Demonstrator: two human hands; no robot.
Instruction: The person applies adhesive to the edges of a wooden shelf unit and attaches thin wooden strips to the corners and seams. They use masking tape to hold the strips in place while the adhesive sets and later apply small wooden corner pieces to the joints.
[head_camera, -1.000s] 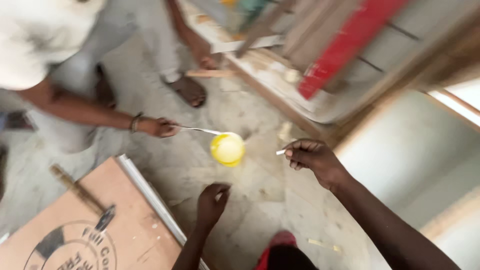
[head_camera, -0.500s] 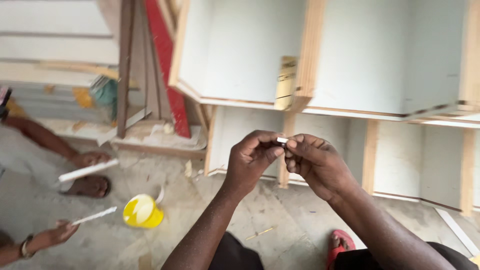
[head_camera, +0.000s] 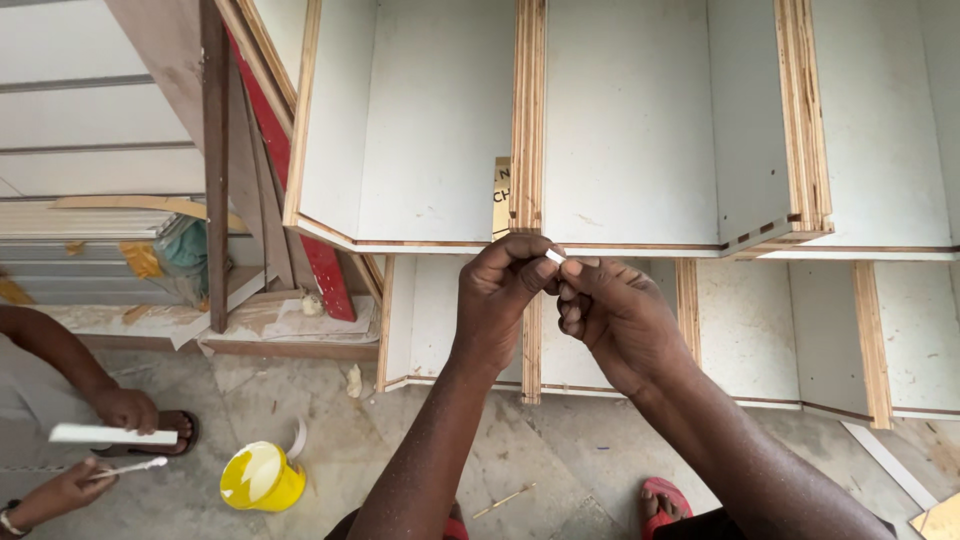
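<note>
**Small white piece pinched between both hands**

The small white piece (head_camera: 555, 257) sits at chest height before the white plywood cabinets (head_camera: 640, 130); left hand (head_camera: 500, 295) and right hand (head_camera: 615, 310) both close fingertips on it; a co-worker's yellow tub (head_camera: 262, 478) stands on the floor below.

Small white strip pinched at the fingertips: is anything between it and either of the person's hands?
Nothing visible. The small white strip sits directly between the fingertips of the left hand and the right hand, held in front of the white plywood-edged cabinet panels, with no other object between skin and strip.
</note>
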